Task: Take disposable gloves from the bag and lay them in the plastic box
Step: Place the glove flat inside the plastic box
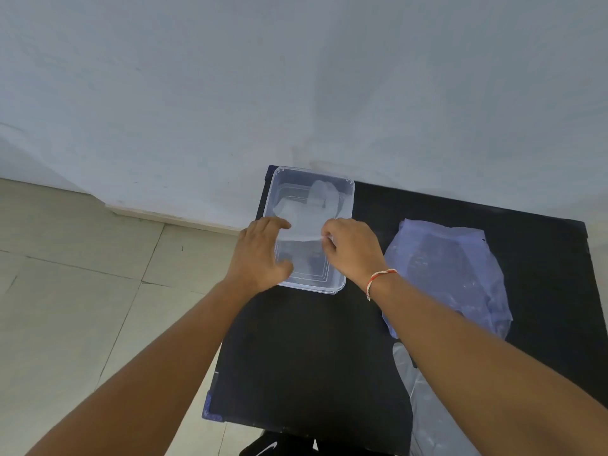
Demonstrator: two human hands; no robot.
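Both my hands are over the clear plastic box (340, 278) at the far left corner of the black table (306, 357). My right hand (353, 250) has its fingertips pinched together on the near edge of a thin, see-through disposable glove (312, 222), and that glove stretches away from the pinch across the inside of the box toward the far wall. My left hand (260, 253) sits at the box's left rim, fingers spread loosely and curled over the edge, thumb down by the near left corner; I can't tell whether those fingertips actually touch the glove or only the box. More crumpled clear film lies in the far half of the box, up against the back wall. The bag (450, 274), a pale bluish plastic one, lies flat on the table just to the right of my right forearm, well apart from the box. There's a red and white thread bracelet (381, 278) on my right wrist. Pale floor tiles (82, 274) to the left.
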